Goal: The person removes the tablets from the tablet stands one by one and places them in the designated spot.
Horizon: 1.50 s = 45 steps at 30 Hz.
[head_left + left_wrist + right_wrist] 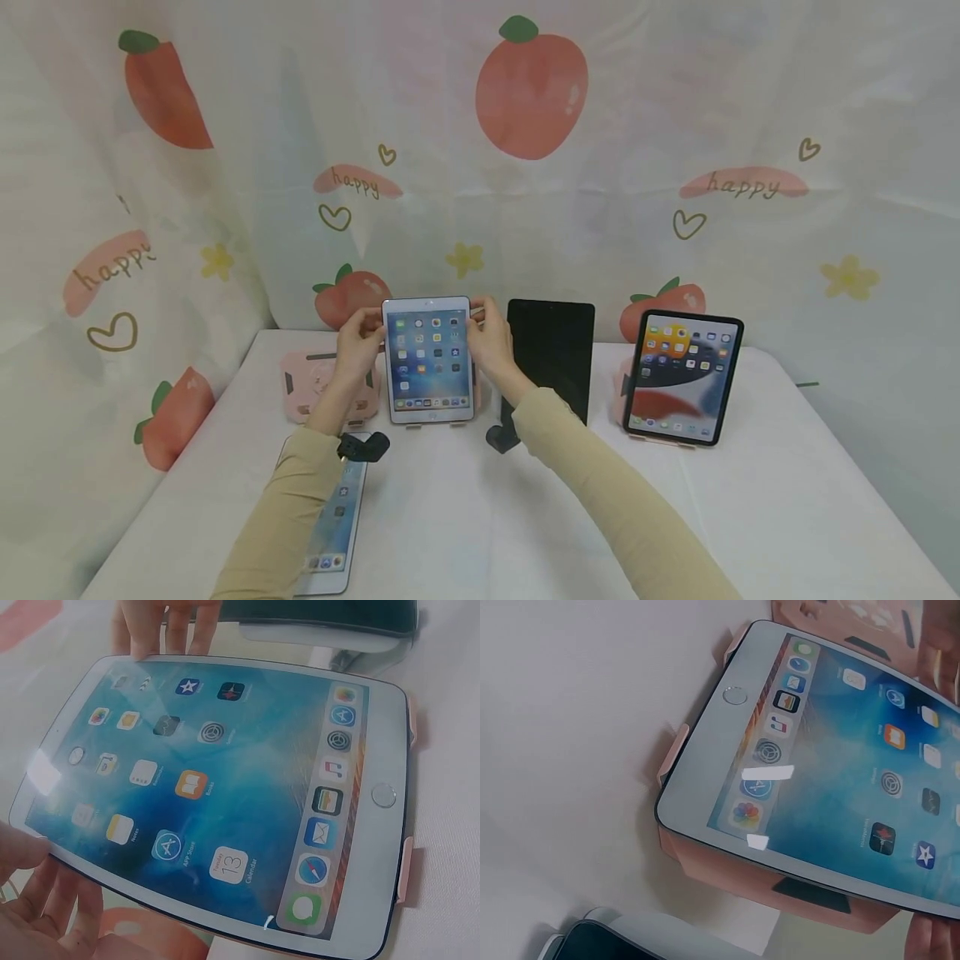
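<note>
A white tablet [427, 358] with a lit screen of app icons leans upright on a pink stand [735, 877]. My left hand [358, 340] grips its left edge near the top, the thumb [22, 849] at the front rim and the other fingers curled at the edge. On the opposite side, my right hand [491, 337] pinches the tablet's upper right edge, with its fingertips [176, 637] along the rim. Two small pink lips [673, 754] of the stand hold the tablet's bottom edge, near the round home button.
Left of it stands a bare pink stand [300, 385]. A second white tablet [330, 533] lies flat in front, partly under my left sleeve. To the right are a dark-screened tablet [551, 346] and a lit black-framed tablet [678, 383] on a pink stand. A patterned curtain [600, 217] hangs behind.
</note>
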Available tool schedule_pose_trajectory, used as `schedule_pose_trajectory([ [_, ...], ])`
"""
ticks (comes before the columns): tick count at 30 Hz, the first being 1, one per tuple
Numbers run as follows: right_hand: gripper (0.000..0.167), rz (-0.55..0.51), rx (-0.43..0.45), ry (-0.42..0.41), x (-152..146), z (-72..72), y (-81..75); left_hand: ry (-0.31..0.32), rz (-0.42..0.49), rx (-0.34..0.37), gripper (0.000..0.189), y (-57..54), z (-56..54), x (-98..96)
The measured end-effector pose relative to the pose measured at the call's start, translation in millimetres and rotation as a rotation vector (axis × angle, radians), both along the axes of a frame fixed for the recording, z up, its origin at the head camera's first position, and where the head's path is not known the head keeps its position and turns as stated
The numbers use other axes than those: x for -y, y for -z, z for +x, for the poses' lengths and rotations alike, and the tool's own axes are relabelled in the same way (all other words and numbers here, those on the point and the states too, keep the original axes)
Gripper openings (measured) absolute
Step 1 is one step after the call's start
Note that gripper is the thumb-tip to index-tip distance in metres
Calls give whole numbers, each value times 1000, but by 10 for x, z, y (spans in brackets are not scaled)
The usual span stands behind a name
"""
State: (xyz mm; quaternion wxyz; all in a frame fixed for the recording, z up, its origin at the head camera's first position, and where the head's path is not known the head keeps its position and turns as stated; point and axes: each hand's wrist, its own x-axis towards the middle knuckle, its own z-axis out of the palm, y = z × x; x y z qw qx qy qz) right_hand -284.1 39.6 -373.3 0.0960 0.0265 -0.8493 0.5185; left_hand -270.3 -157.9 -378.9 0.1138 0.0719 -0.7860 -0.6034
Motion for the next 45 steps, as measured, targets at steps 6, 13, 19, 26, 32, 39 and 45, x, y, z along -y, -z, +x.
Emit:
schedule_pose_trajectory([
  [6,23,-32,-22,-8,-20,58,-11,3,37,-2,28,6,12,1],
  [13,24,-30,-47,-16,-50,101,-18,3,53,-2,27,-8,52,-21],
  [19,24,-32,-80,-33,-79,125,-15,6,75,1,27,-9,73,-20],
  [26,24,-50,-103,-51,-89,164,-30,-2,87,-17,26,-41,123,-34],
  [32,22,-53,-118,-64,-108,198,-27,-5,86,-24,24,-59,168,-34],
  [39,22,-64,-135,-88,-136,248,-45,12,75,-46,25,-101,241,-31],
  [45,23,-81,-160,-119,-166,313,-66,41,53,-73,25,-119,323,-15],
])
